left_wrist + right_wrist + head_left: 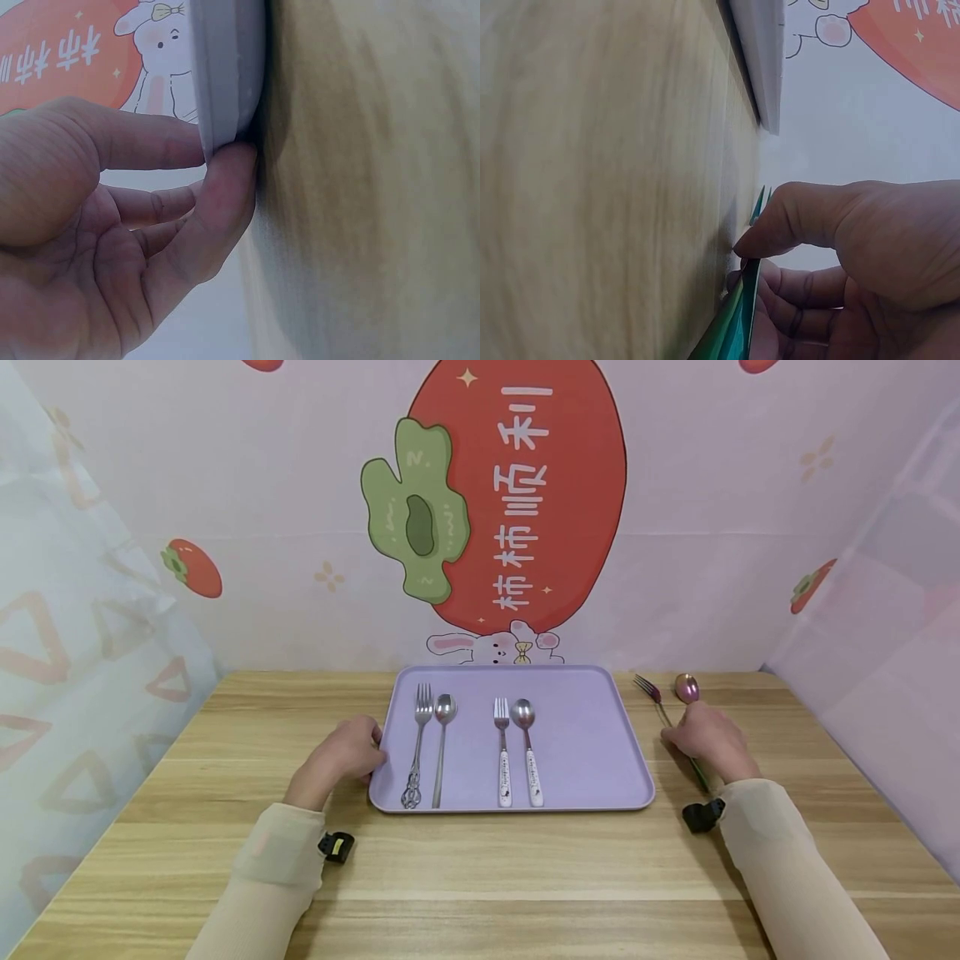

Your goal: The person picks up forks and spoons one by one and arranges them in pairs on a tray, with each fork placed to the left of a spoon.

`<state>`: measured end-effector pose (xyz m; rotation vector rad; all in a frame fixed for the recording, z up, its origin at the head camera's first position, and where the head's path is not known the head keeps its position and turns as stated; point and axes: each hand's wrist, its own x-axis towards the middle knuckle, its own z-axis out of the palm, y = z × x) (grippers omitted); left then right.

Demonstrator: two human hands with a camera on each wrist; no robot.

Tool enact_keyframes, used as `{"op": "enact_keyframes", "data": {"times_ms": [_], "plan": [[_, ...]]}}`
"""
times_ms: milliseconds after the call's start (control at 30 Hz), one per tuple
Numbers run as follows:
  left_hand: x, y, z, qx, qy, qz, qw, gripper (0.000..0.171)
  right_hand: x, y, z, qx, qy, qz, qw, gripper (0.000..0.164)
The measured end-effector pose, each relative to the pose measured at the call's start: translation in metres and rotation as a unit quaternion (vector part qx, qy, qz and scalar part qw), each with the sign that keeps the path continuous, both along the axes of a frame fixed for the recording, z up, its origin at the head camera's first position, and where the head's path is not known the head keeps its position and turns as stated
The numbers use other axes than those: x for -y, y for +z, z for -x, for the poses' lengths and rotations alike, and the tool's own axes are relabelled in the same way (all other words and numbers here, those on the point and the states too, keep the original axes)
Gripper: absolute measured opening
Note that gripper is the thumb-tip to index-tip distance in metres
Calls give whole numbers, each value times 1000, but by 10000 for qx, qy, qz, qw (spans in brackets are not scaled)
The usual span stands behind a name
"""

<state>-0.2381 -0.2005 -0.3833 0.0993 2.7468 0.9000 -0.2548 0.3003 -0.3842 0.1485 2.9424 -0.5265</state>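
My left hand pinches the left rim of a lilac tray, thumb and finger on its edge in the left wrist view. On the tray lie an ornate silver fork, a slim silver spoon, a fork and a spoon with white patterned handles. Right of the tray, my right hand pinches the handle of an iridescent fork; that handle shows green in the right wrist view. The purplish bowl of a spoon shows just beyond this hand, its handle hidden.
The wooden table ends at a printed backdrop with a large red persimmon. Pale sheets hang at the left and right sides. Each wrist wears a small black camera.
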Motion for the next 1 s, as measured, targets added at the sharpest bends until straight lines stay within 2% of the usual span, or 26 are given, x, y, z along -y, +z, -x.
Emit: {"op": "enact_keyframes", "data": {"times_ms": [567, 833, 1000], "plan": [[0, 1, -1, -5, -1, 12, 10000, 17, 1, 4, -1, 13, 80, 58, 10000, 33], [0, 0, -1, -16, -12, -25, 10000, 16, 1, 10, -3, -245, 186, 104, 9995, 27], [0, 0, -2, -17, -25, -23, 10000, 16, 5, 15, -6, -283, 200, 173, 9992, 31]]}}
